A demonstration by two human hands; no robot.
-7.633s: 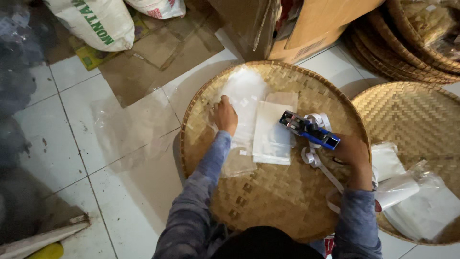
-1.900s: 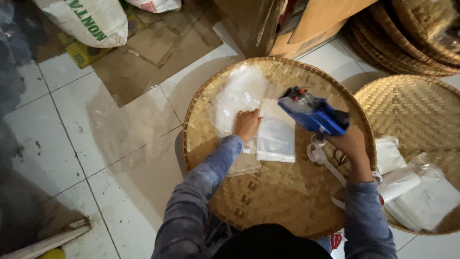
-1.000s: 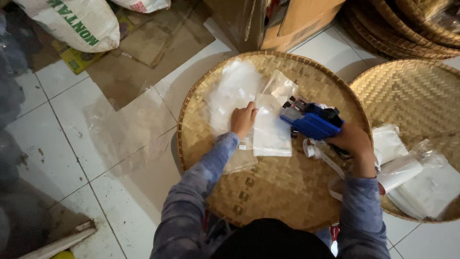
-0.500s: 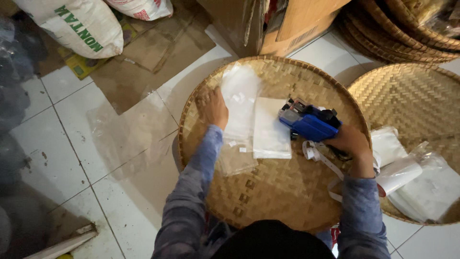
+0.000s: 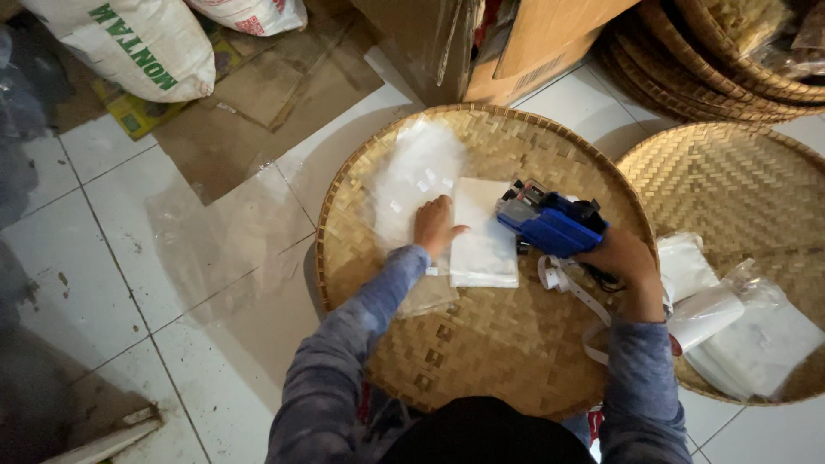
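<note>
A round woven bamboo tray (image 5: 481, 361) lies on the tiled floor in front of me. On it rest clear plastic bags (image 5: 417, 172) and a white flat packet (image 5: 484, 232). My left hand (image 5: 434, 225) presses flat on the plastic at the packet's left edge, fingers apart. My right hand (image 5: 620, 258) grips a blue handheld label gun (image 5: 550, 223), its nose pointing at the packet's right edge. A white paper strip (image 5: 577, 294) trails from the gun over the tray.
A second woven tray (image 5: 739, 189) at the right holds several white packets (image 5: 748, 335). Stacked baskets (image 5: 722, 60), cardboard boxes (image 5: 481, 43) and white sacks (image 5: 137, 43) stand at the back. Flattened cardboard (image 5: 258, 103) and a clear plastic sheet (image 5: 223, 232) lie on the tiles.
My left hand slid from the clear bags at the upper left back down to the packet's left edge. The label gun stays by the packet's right side.
</note>
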